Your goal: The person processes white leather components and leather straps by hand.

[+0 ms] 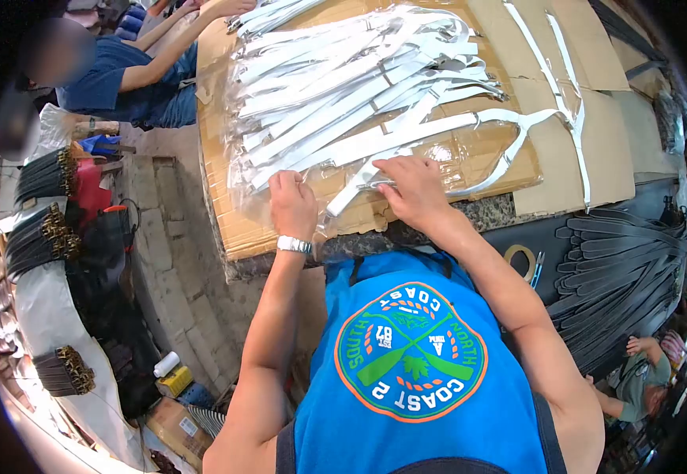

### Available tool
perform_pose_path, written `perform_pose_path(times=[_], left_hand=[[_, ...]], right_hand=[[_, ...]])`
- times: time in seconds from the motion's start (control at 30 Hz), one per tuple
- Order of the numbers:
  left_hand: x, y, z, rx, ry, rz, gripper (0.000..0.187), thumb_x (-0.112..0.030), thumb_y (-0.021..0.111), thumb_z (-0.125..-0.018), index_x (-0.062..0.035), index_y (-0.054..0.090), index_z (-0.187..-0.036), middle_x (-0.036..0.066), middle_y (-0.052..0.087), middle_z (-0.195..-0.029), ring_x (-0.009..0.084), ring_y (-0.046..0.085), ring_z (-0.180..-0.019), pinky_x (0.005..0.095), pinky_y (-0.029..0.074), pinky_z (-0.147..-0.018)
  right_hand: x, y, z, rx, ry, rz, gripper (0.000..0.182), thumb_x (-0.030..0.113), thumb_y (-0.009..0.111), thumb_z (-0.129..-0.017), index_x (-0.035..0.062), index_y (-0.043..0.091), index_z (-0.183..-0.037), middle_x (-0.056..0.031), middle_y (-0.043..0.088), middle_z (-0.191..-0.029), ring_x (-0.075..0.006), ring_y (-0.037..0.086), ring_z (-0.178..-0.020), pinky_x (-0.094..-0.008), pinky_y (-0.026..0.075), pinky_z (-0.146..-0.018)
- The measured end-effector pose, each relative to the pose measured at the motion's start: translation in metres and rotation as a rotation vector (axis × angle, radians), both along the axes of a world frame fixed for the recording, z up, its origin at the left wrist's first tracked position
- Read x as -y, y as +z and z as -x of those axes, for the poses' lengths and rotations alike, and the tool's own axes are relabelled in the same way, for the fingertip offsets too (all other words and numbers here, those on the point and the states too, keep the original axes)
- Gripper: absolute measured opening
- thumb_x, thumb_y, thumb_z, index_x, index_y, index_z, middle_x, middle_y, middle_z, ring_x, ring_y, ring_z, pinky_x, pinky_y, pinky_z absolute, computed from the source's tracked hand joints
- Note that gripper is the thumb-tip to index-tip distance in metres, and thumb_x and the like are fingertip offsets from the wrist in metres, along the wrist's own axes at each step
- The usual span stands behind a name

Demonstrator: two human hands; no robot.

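A pile of white suspenders [359,95] with metal clips lies on the cardboard-covered table, on and partly under clear plastic [241,178]. My left hand [292,207], wearing a silver watch, has its fingers bent closed on the near edge of the plastic, beside the strap ends. My right hand [416,188] is closed with thumb and fingers around a clip end of a white suspender strap [349,197] at the pile's near side. The fingertips partly hide that clip. One Y-shaped pair of suspenders [576,122] lies apart, stretched over cardboard on the right.
Cardboard [517,170] covers the table. To the right are bundled black straps [620,268], a tape roll [519,261] and a blue-handled tool [538,268]. Bundles of black straps [43,233] hang at left. A person in a blue shirt [103,79] works at the far left; another person [643,379] is lower right.
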State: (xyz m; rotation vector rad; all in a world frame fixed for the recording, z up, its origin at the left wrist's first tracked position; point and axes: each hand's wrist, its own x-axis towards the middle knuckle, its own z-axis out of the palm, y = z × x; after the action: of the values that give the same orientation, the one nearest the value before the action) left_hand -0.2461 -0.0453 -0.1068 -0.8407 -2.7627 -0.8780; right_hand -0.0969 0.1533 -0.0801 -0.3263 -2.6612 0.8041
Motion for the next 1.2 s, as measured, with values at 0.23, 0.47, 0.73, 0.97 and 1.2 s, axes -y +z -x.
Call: perform_pose_path(times=[0.23, 0.47, 0.73, 0.97, 1.2], left_hand=[[0.016, 0.011, -0.003, -0.058, -0.132, -0.04, 0.011, -0.001, 0.053, -0.09, -0.0035, 0.055, -0.101, 0.017, 0.058, -0.111, 0.0378, 0.059, -0.102, 0.0456, 0.049, -0.084], [0.052, -0.007, 0.02, -0.14, -0.206, 0.005, 0.02, -0.004, 0.062, -0.088, -0.001, 0.06, -0.108, 0.017, 0.061, -0.103, 0.036, 0.061, -0.094, 0.0435, 0.051, -0.081], [0.015, -0.003, -0.011, 0.495, -0.035, -0.079, 0.039, -0.019, 0.075, -0.081, 0.0, 0.062, -0.113, 0.015, 0.064, -0.095, 0.0288, 0.062, -0.081, 0.0398, 0.052, -0.073], [0.012, -0.018, -0.004, 0.354, 0.11, 0.049, 0.033, -0.019, 0.073, -0.081, -0.0034, 0.063, -0.108, 0.015, 0.062, -0.094, 0.0318, 0.062, -0.085, 0.0424, 0.051, -0.077], [0.005, -0.041, -0.002, 0.252, 0.046, 0.03, 0.018, -0.016, 0.065, -0.087, -0.0036, 0.059, -0.098, 0.018, 0.061, -0.09, 0.0351, 0.061, -0.081, 0.0455, 0.049, -0.073]], right_hand=[[0.043, -0.003, 0.036, 0.024, 0.124, -0.051, 0.056, 0.019, 0.077, -0.076, 0.0172, 0.057, -0.128, -0.0053, 0.062, -0.115, -0.0262, 0.058, -0.108, -0.0468, 0.04, -0.088], [0.053, -0.043, 0.063, 0.17, 0.216, -0.143, 0.051, 0.025, 0.075, -0.078, 0.0142, 0.06, -0.126, -0.006, 0.064, -0.111, -0.024, 0.057, -0.112, -0.0498, 0.041, -0.092], [0.014, -0.027, 0.08, 0.346, 0.165, 0.602, 0.043, 0.019, 0.059, -0.094, 0.0032, 0.055, -0.134, -0.0149, 0.065, -0.127, -0.031, 0.061, -0.117, -0.0406, 0.048, -0.096], [-0.051, 0.003, 0.096, 0.252, 0.069, 0.577, 0.04, 0.02, 0.057, -0.097, 0.0018, 0.057, -0.133, -0.0133, 0.068, -0.115, -0.0233, 0.064, -0.104, -0.0351, 0.05, -0.093], [-0.073, 0.013, 0.081, 0.142, 0.025, 0.52, 0.034, 0.019, 0.059, -0.095, 0.0028, 0.064, -0.124, -0.0118, 0.071, -0.108, -0.0217, 0.066, -0.1, -0.0351, 0.05, -0.088]])
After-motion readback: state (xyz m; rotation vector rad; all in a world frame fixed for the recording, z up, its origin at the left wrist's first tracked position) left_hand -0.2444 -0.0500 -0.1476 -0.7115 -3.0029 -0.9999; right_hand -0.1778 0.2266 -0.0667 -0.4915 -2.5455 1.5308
